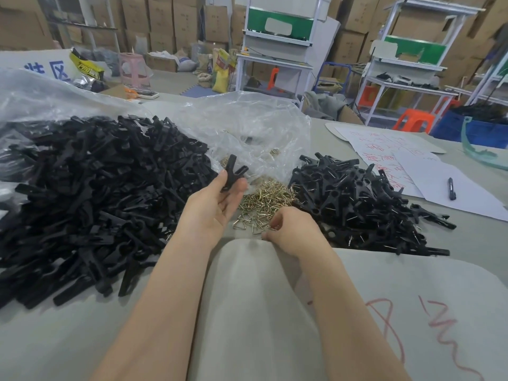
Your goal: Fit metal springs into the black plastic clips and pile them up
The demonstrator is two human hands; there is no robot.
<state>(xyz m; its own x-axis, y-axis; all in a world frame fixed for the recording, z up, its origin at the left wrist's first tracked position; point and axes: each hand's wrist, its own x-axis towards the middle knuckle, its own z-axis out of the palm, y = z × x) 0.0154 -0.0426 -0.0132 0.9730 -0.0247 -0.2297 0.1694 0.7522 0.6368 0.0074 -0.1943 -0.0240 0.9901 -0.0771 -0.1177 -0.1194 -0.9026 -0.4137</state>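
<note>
Two black clip piles (90, 193) (365, 204), one held clip (233, 171), one spring heap (264, 199), one pen (451, 188).

Left hand (217, 204) holds clip (233, 171); right hand (291, 229) among springs (264, 199).

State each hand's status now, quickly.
Left hand: holds a black clip.
Right hand: fingers curled at the springs; grip cannot be told.

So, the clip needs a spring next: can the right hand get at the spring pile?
Probably yes: the right hand is at the near edge of the spring pile, bare there; the left hand holds the black clip above, out of the way.
</note>
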